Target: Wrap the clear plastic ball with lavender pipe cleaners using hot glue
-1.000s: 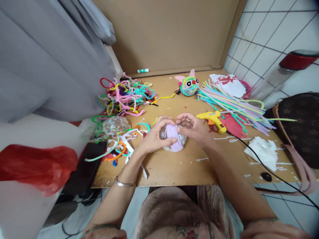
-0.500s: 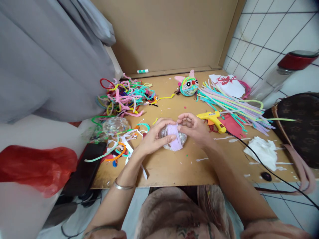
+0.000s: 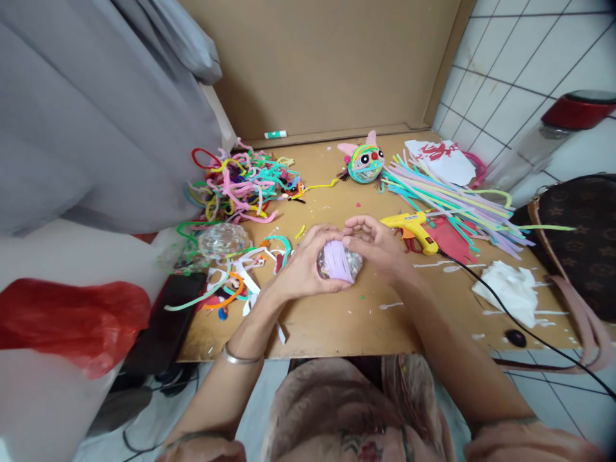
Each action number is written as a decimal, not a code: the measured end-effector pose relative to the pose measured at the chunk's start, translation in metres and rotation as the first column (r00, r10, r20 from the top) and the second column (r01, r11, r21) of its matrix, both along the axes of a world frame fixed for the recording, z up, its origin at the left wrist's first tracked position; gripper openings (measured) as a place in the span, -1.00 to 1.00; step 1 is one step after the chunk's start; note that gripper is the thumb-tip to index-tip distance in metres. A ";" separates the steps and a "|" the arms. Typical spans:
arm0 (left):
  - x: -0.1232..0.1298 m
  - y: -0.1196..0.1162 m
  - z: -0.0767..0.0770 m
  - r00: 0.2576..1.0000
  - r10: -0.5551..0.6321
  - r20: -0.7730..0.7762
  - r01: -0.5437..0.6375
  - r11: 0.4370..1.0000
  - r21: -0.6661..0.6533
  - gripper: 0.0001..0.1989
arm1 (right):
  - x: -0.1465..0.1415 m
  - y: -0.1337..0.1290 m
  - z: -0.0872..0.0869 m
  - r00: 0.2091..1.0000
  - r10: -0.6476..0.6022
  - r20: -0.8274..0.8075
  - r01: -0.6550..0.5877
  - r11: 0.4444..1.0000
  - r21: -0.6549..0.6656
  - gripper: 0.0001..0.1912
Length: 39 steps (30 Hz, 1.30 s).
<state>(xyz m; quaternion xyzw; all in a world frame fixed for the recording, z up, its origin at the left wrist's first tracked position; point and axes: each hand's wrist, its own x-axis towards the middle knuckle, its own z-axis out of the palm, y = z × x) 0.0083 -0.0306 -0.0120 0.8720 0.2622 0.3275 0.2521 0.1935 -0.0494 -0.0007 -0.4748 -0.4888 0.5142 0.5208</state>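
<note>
My left hand is wrapped round the left side of a clear ball, its thumb along the near edge. Lilac pipe cleaner strips lie side by side across the ball's middle. My right hand touches the ball's upper right, thumb at the top of the lilac strips and fingers curled above; whether it pinches a strip is too small to tell. Beyond them sits a decorated ball with pink ears, eyes and a red nose. A yellow glue gun lies right of my right hand.
Tangled pipe cleaners and another clear ball are on the left of the table. Straight pipe cleaners, a white tissue, a black cable and a brown bag are on the right. A glue stick lies at the back.
My left thumb has moved down from the lilac strips to the ball's near edge, and the ball has shifted or turned slightly. My right hand has barely moved.
</note>
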 end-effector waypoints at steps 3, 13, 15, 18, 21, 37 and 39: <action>0.001 -0.001 0.003 1.000 0.012 0.003 -0.012 1.000 -0.006 -0.26 | -0.001 -0.001 0.001 1.000 -0.012 0.009 0.012 1.000 0.016 -0.58; 0.002 -0.002 0.005 1.000 0.024 -0.006 -0.024 1.000 0.011 -0.30 | -0.003 0.000 0.002 1.000 -0.028 -0.011 0.028 0.999 0.019 -0.55; 0.002 -0.002 0.005 1.000 0.029 -0.009 -0.028 0.999 0.015 -0.31 | -0.003 0.000 0.002 1.000 -0.027 -0.005 0.027 0.999 0.021 -0.55; 0.002 -0.002 0.005 0.999 0.034 -0.009 -0.034 0.999 0.017 -0.31 | -0.003 0.000 0.001 1.000 -0.022 0.001 0.022 0.999 0.031 -0.56; 0.002 -0.002 0.005 0.999 0.034 -0.003 -0.034 0.999 0.013 -0.32 | -0.003 0.000 0.001 1.000 -0.019 -0.002 0.019 0.999 0.036 -0.56; 0.003 -0.002 0.004 0.999 0.030 0.040 -0.030 1.000 0.000 -0.32 | -0.006 0.000 -0.002 0.998 -0.026 -0.064 0.027 0.999 0.023 -0.55; 0.003 -0.002 0.004 0.998 0.032 0.048 -0.032 0.999 0.001 -0.33 | -0.007 0.000 -0.003 0.998 -0.035 -0.060 0.037 0.999 0.026 -0.56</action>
